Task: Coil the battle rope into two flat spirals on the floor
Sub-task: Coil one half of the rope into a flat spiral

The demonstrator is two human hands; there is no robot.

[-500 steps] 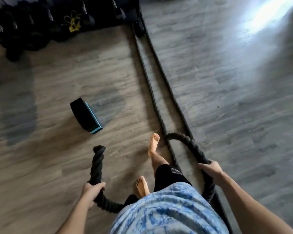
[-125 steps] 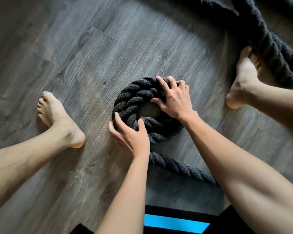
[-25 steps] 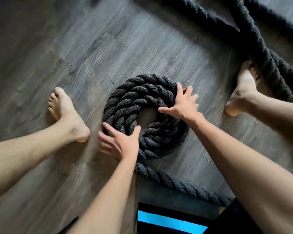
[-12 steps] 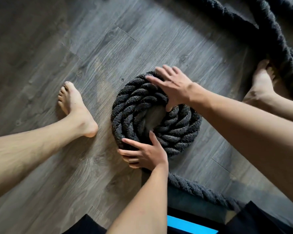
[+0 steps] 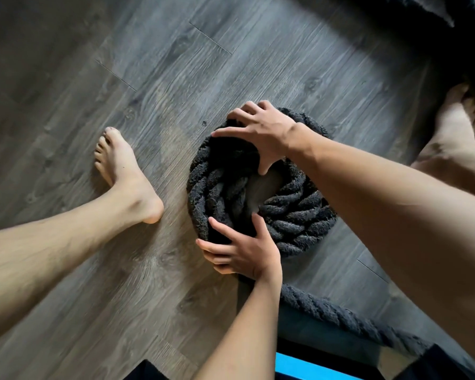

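A thick black battle rope lies wound into a small flat spiral [image 5: 294, 215] on the grey wood floor between my bare feet. My right hand [image 5: 261, 133] lies on the spiral's far edge, fingers spread over the outer turn and thumb reaching into the open centre. Cupped around the near left edge, my left hand [image 5: 242, 253] presses on the outer turn. From under my left wrist the loose rope [image 5: 327, 308] trails away to the lower right. More rope [image 5: 433, 6] lies in the top right corner.
My left foot [image 5: 124, 171] rests on the floor left of the spiral, and my right foot [image 5: 450, 124] is at the right edge. A black block with a blue stripe [image 5: 313, 366] lies at the bottom edge, close to the trailing rope.
My right hand slid leftward along the spiral's far edge and my left hand gripped further around the near left edge. The spiral's left side looks blurred. The view shifted slightly.
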